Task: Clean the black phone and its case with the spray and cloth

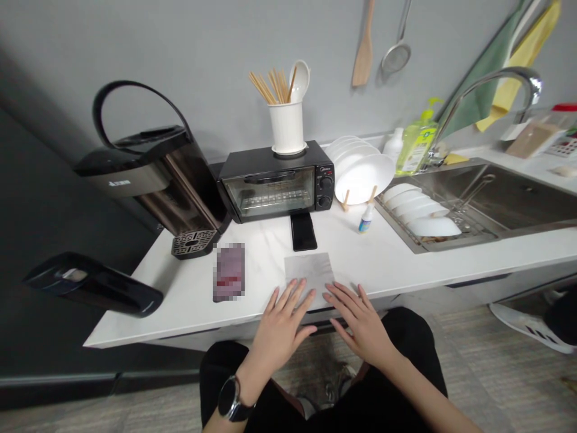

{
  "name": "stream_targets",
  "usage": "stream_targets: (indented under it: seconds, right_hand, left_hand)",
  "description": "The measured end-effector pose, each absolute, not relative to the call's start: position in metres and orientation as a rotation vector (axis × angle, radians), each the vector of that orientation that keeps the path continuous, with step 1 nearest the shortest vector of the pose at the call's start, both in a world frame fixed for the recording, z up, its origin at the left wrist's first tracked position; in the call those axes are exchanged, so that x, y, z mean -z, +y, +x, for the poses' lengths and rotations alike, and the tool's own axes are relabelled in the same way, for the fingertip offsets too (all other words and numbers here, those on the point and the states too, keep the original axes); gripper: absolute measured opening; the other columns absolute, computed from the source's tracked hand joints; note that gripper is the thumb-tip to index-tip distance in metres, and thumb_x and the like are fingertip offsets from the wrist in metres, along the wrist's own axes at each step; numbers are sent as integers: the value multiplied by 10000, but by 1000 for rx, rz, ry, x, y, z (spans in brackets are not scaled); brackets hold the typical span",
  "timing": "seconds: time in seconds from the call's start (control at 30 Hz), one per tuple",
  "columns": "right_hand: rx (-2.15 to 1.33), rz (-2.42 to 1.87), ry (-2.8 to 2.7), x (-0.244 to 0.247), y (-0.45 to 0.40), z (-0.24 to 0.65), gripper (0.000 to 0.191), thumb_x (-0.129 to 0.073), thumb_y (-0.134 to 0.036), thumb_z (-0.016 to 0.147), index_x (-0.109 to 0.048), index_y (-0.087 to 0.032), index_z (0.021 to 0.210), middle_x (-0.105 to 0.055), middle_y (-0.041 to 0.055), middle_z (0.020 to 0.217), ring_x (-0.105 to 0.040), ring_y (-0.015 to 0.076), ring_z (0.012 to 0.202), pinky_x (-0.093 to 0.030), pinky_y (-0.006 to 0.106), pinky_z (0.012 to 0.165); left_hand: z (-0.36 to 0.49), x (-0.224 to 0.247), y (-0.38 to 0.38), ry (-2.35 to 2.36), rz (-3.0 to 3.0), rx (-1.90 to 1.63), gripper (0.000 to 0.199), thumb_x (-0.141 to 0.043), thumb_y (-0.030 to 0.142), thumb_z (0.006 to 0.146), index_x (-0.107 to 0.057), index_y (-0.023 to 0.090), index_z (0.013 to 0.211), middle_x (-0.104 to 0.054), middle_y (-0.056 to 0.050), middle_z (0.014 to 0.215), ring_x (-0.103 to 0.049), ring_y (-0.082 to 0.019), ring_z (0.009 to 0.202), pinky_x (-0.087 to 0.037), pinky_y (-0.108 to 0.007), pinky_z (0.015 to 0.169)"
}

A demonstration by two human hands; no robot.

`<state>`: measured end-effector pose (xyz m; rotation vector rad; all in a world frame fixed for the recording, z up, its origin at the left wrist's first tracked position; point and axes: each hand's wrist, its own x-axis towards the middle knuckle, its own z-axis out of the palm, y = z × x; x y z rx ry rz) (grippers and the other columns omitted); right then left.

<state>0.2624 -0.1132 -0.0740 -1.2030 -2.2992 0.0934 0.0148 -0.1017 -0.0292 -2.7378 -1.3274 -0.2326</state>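
Note:
A thin grey square sheet [309,267] lies flat on the white counter [261,240] near its front edge. My left hand [282,325] is spread at the sheet's lower left corner, its fingertips over that side. Spread likewise, my right hand [360,322] has its fingertips at the lower right corner. Neither hand grips anything. Just behind the sheet lies a black phone [303,231], and to its left a blurred purple packet [229,272]. A small white and blue bottle [366,218] stands farther right.
A toaster oven [277,186] carries a utensil holder [287,126]. At left are a dark dispenser [157,186] and a black cylinder [99,285]. Plates [363,177], a soap bottle [417,147] and a sink [532,198] are at right. A person's shoe [532,328] shows below.

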Motion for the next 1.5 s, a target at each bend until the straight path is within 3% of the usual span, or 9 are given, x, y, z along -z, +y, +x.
stream_targets:
  seconds: [0.33,0.43,0.53,0.7,0.8,0.97,1.1,1.23,1.5]
  right_hand:
    - [-187,-1214,-2011,50,-82,278,303,-494,-278,1039,-589,-295,1326,-627,115,1421,-590,316,1339,-306,671,1245]
    - [-284,-1300,-1920,40,-54,276,243,-496,-361,1051,-656,-275,1213,-639,109,1372,-604,311,1296,-393,613,1200]
    - [-328,-1359,-1841,40,-39,275,274,-472,-406,1060,-680,-262,1165,-641,118,1339,-613,316,1269,-486,567,1113]
    - [-367,-1350,-1796,50,-39,287,277,-519,-432,1038,-678,-258,1184,-626,112,1361,-598,300,1300,-461,518,1153]
    - [-409,-1332,-1771,52,-38,290,273,-513,-427,1035,-682,-267,1177,-634,96,1354,-599,286,1305,-451,485,1163]
    - [-459,-1333,-1746,51,-31,283,256,-531,-428,1020,-683,-279,1164,-651,79,1336,-612,298,1287,-455,505,1140]
    - [-491,-1306,-1736,52,-32,284,280,-518,-430,1022,-645,-274,1216,-678,83,1292,-638,293,1246,-478,494,1109]
    - [-539,-1242,-1757,53,-27,284,363,-602,-443,972,-603,-270,1291,-697,88,1253,-669,296,1181,-514,490,1053]
    - [-618,-1153,-1571,34,66,269,733,-568,-682,936,-498,-189,1474,-569,194,1498,-496,369,1429,-339,561,1221]
  left_hand:
    - [32,-1,-49,-1630,-2702,535,659,-390,586,1078,-315,292,1663,-309,-139,1734,-389,-363,1554,-335,-620,1248]
    - [54,-5,7,-1800,-2737,471,655,-438,593,1064,-390,278,1636,-238,-183,1750,-343,-451,1559,-327,-670,1216]
    - [71,-3,45,-1810,-2762,462,571,-530,570,1040,-554,274,1529,-371,-183,1697,-365,-476,1538,-370,-697,1171]
    - [60,-1,60,-1717,-2761,570,370,-483,484,1074,-767,247,1057,-582,-82,1526,-532,-292,1430,-408,-456,1203]
    - [49,3,62,-1827,-2627,631,381,-571,492,1029,-671,205,1259,-590,-149,1478,-616,-313,1309,-455,-452,1136]
    - [51,15,74,-1899,-2540,647,844,-748,586,884,-420,160,1535,-577,-221,1507,-544,-411,1378,-433,-525,1126]
    - [44,17,87,-1849,-2555,683,794,-749,416,892,-412,106,1541,-654,-242,1369,-606,-402,1297,-465,-507,1089]
    - [29,14,90,-1607,-2722,712,975,-816,310,789,-312,163,1610,-618,-171,1412,-641,-315,1260,-507,-398,1065]
    - [36,3,77,-1271,-2709,717,860,-754,298,845,-351,201,1598,-624,-125,1336,-593,-331,1236,-453,-451,1081]
